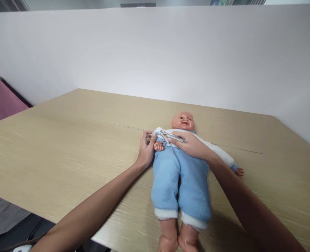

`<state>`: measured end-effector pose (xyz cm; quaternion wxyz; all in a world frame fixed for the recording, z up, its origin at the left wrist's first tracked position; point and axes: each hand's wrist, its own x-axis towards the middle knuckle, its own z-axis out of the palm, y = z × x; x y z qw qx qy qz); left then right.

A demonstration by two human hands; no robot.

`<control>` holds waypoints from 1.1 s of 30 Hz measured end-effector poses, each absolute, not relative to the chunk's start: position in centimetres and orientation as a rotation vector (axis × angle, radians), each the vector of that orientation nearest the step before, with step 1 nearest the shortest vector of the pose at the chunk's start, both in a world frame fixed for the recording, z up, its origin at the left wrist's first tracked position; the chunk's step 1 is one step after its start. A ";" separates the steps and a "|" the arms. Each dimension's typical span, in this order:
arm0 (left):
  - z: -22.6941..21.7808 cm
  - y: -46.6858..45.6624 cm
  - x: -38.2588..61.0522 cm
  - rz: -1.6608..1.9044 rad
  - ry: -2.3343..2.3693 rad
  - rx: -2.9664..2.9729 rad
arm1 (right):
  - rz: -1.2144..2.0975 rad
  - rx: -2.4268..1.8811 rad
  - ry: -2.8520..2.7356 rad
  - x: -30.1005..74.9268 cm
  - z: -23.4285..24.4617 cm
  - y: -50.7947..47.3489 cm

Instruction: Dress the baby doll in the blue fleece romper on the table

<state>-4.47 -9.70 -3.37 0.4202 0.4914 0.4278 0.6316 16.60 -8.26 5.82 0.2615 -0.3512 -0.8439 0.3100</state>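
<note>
A baby doll (185, 121) lies on its back on a wooden table (65, 140), head away from me and bare feet towards me. It wears fluffy blue trousers (166, 178) with white cuffs and a white top (220, 153) with blue cuffs. At the doll's arm on the left, my left hand (146, 148) is closed on the sleeve (159, 133), just beside the doll's small hand. Over the chest, my right hand (191, 144) pinches a fold of the clothing's front, where a white, grey-edged piece shows. The fingers partly hide that fold.
Behind the table rises a white partition (155, 56). A pink cloth (2, 98) hangs past the far left edge. Below the near left edge are a dark item (23, 231) and grey floor (2, 213). The doll's other arm stretches out to the right.
</note>
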 end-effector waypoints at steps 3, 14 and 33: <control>-4.1 -8.9 -4.5 1.583 0.964 1.193 | 0.962 -0.986 -2.119 16.9 4.3 -7.2; -5.9 -7.2 -5.5 1.449 0.914 0.982 | 1.246 -1.007 -1.869 16.7 2.1 -5.9; -5.6 -1.1 -6.7 1.136 0.751 1.153 | 1.715 -0.851 -1.399 18.5 -0.5 -4.4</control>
